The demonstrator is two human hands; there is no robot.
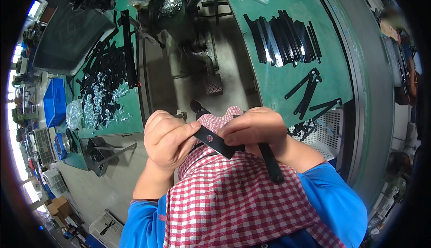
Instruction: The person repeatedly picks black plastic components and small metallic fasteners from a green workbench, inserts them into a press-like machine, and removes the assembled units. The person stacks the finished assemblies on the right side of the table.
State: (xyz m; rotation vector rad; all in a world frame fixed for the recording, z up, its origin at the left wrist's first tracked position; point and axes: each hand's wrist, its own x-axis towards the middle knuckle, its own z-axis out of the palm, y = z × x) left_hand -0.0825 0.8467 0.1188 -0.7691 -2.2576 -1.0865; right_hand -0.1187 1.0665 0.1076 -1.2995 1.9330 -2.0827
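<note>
While the holed black strip (220,147) is spanning both hands above the checked apron (220,198), L hand (167,141) is pinching one end and R hand (259,129) is gripping near the other, w/ a 2nd black bar (271,163) hanging below. For good ctrl., both grips should prob. be leaving the hole (209,138) clear; more bars (283,39) are lying on R bench (331,73).

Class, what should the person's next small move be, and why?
Probably, the left hand should steady the flat black bar while the right hand swings the dark strip toward it: the strip slants away, and the bar's hole lies uncovered.
</note>
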